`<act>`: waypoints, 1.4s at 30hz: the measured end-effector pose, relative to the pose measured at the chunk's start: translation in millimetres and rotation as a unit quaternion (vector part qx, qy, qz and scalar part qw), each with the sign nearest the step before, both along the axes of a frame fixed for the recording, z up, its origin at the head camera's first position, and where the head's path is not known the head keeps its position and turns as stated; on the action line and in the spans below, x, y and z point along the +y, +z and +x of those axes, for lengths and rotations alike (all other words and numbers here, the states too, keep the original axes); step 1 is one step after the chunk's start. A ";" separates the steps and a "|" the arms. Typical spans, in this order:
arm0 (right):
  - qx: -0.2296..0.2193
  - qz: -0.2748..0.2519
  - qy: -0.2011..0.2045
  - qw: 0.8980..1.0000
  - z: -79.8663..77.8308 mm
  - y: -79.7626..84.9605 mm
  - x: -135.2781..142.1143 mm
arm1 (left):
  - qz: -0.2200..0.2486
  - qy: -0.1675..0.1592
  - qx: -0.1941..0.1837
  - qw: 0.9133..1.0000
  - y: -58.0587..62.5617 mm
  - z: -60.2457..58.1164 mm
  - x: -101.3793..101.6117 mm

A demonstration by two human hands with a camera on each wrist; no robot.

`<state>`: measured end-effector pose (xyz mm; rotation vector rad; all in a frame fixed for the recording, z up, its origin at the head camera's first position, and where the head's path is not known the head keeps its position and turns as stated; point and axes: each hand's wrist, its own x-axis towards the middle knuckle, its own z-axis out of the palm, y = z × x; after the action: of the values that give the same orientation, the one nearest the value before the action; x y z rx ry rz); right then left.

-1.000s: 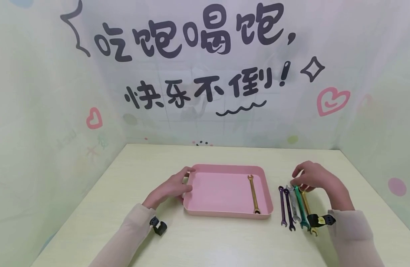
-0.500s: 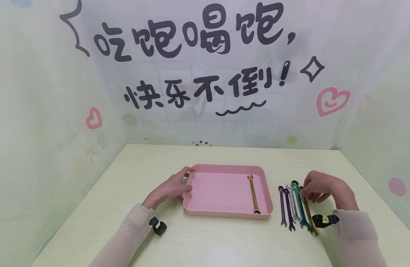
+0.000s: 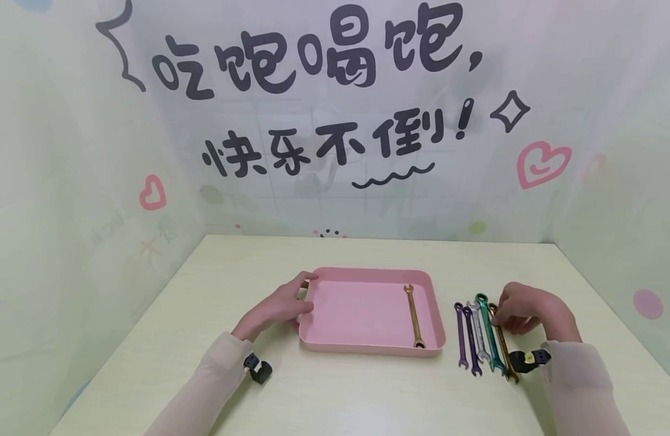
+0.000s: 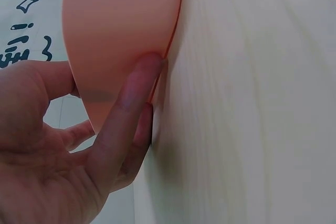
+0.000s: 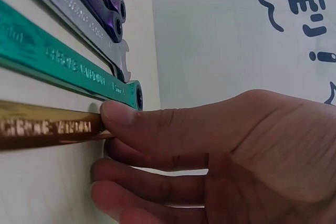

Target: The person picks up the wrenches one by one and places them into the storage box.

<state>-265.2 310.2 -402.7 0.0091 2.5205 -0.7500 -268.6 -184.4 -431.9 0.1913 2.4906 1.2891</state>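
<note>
My right hand (image 3: 526, 310) pinches the upper end of a gold-brown combination wrench (image 3: 501, 339) between thumb and fingers. In the right wrist view that wrench (image 5: 52, 125) lies next to a green wrench (image 5: 73, 64). Left of it in the head view are a silver wrench (image 3: 480, 333) and two purple wrenches (image 3: 462, 339), side by side on the table. My left hand (image 3: 280, 304) holds the left side of a pink tray (image 3: 362, 349). Its fingers press the outer wall (image 4: 115, 40) in the left wrist view. One gold wrench (image 3: 414, 318) lies inside the tray, near its right wall.
The pale wooden table (image 3: 368, 399) meets a printed white backdrop (image 3: 335, 206) at the rear and both sides. A small black camera is strapped on each wrist. The row of wrenches lies just right of the tray.
My right hand has moved slightly right and lower, from above the green wrench to the gold-brown one, and now pinches its end. The left hand and tray have stayed put.
</note>
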 end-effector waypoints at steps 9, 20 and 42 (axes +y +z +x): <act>0.037 -0.005 -0.033 0.999 -5.2 -0.6 3.0 | -0.002 -0.003 0.003 1.000 0.3 -0.3 -0.3; 0.008 -0.012 -0.056 0.998 -2.7 -2.5 3.5 | 0.003 -0.003 0.002 1.000 1.5 -0.9 -0.2; 0.065 0.032 -0.053 0.996 -5.7 -1.0 9.9 | -0.001 -0.005 0.009 1.000 -0.7 0.6 -0.8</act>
<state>-270.9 320.1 -403.8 0.1195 2.6844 -0.7322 -268.0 -185.2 -432.6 0.2148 2.5026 1.2864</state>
